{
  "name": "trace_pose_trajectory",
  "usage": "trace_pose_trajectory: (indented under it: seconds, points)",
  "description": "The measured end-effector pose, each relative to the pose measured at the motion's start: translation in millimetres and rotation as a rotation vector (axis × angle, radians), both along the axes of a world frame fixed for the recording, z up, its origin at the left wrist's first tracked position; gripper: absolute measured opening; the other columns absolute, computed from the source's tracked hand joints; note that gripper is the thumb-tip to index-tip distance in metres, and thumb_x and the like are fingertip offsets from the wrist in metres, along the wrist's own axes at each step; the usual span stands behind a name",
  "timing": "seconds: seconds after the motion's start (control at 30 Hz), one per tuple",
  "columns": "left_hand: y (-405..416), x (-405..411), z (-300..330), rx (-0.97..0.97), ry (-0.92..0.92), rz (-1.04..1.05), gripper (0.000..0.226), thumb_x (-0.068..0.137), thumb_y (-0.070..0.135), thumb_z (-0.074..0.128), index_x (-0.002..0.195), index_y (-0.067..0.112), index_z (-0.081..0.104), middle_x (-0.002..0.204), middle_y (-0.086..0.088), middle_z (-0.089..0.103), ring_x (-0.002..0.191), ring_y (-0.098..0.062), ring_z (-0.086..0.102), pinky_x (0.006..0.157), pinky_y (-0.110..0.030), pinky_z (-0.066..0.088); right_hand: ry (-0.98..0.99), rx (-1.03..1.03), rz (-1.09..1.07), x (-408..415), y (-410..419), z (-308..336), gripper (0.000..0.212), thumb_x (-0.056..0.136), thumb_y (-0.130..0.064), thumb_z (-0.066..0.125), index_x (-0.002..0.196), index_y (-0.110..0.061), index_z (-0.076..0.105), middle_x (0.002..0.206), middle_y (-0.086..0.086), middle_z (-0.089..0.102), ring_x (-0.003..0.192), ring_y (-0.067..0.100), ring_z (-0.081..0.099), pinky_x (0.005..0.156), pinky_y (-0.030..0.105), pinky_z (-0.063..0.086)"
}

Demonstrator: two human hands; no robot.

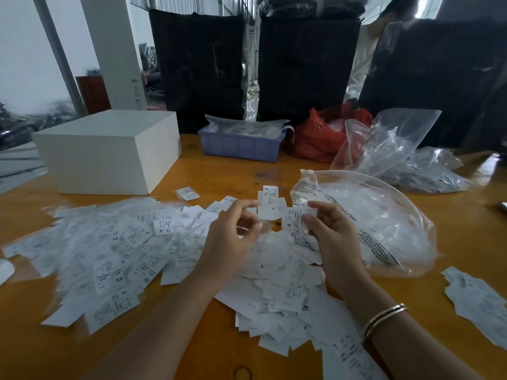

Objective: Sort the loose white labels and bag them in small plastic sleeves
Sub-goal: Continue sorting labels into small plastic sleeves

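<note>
Step in hand: sorting, by my reading; both hands work above the middle of the table, picking labels out of the pile by size mark.
Left hand: fingers curled, its grip pinching a label marked XL by the lower edge, held upright over the pile.
Right hand: grip closed on a label marked S, thumb and fingers pinching its right side; a bangle sits on that wrist.
Loose labels: a wide heap across the near half of the table, XS, S and XL mixed, some spilling toward the near edge; a smaller batch lies at the right edge.
Sleeves: a large clear bag just right of the hands seems to hold small plastic sleeves; one filled sleeve lies beside the white box.
Next move: probably setting each label with its own size, since the two held differ; bagging appears barely begun.
Far edge: blue basket, red bag.
</note>
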State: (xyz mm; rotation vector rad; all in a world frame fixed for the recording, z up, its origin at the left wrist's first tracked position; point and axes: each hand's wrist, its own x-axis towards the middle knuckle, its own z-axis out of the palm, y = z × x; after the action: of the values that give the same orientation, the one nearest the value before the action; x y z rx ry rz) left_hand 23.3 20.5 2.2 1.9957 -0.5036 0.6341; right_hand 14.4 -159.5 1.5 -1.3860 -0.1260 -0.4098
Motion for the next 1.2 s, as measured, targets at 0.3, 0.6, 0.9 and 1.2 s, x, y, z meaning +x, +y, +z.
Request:
trace_pose_trajectory:
  seconds: [0.3,0.6,0.9,1.2]
  points:
    - [-0.4,-3.5,-0.4,0.053,-0.019,-0.151,0.042,0.084,0.008,0.069,0.121,0.018,0.053,0.089,0.008,0.069,0.086,0.001,0.063,0.078,-0.007,0.047,-0.088,-0.036,0.027,-4.6,3.8,1.9,0.019,0.085,0.001,0.063,0.098,-0.013,0.064,0.067,-0.015,0.067,0.069,-0.001,0.065,0.062,0.011,0.049]
    - [0.5,-2.0,-0.2,0.062,-0.023,-0.159,0.04,0.084,0.01,0.069,0.12,0.018,0.054,0.088,0.013,0.067,0.088,0.0,0.063,0.078,-0.006,0.047,-0.064,-0.079,0.051,-6.0,5.8,1.4,0.026,0.084,0.0,0.065,0.09,-0.025,0.067,0.061,-0.015,0.059,0.062,0.001,0.058,0.06,0.013,0.049]
    - [1.8,-0.6,-0.7,0.051,-0.045,-0.164,0.042,0.084,0.012,0.068,0.118,0.028,0.049,0.089,0.011,0.068,0.087,0.0,0.063,0.077,-0.006,0.046,-0.067,-0.03,-0.004,-3.4,1.1,2.5,0.02,0.086,0.0,0.062,0.096,-0.017,0.065,0.061,-0.015,0.062,0.06,-0.001,0.061,0.056,0.011,0.048]
    - [2.8,0.3,-3.5,0.012,-0.001,-0.17,0.044,0.083,0.013,0.069,0.115,0.035,0.048,0.084,0.012,0.065,0.085,0.001,0.062,0.075,-0.006,0.046,-0.01,-0.274,0.113,-4.0,4.7,-2.6,0.026,0.084,-0.003,0.066,0.096,-0.026,0.068,0.064,-0.006,0.055,0.063,0.01,0.05,0.059,0.017,0.046]
